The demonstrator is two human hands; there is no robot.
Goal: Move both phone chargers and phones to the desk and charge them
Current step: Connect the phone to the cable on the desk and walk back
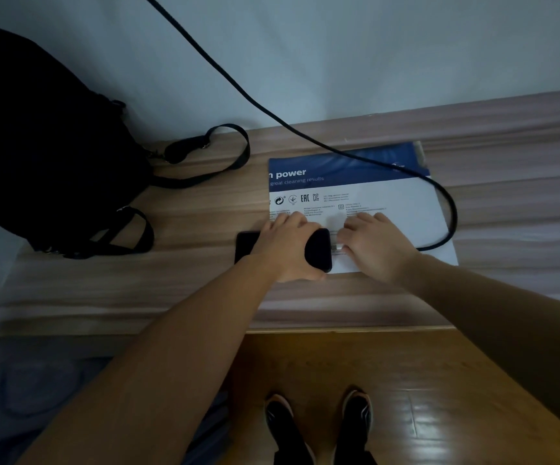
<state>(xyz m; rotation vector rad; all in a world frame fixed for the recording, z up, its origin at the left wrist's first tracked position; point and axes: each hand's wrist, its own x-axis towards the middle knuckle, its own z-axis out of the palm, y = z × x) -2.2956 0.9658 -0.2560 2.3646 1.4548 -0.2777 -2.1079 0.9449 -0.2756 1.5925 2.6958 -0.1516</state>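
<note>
A black phone (pixel 318 250) lies on the wooden desk (pixel 188 283), its right end overlapping the left edge of a blue-and-white printed sheet (pixel 389 196). The left hand (pixel 288 250) rests over the phone with its fingers curled down around the far side, gripping it. Just right of the phone, on the sheet, the right hand (pixel 372 243) has its fingertips pinched together on a small pale plug (pixel 339 246) at the phone's end; whether the plug is seated cannot be told. A black cable (pixel 453 213) loops off the sheet's right edge, then climbs back across the sheet toward the wall. A second dark slab (pixel 246 245) shows left of the phone, mostly hidden by the left hand. Well left of the phone a black bag (pixel 53 146) sits against the wall, straps trailing toward the sheet. Bare desk lies between the phone and the near edge, and more lies right of the sheet.
</note>
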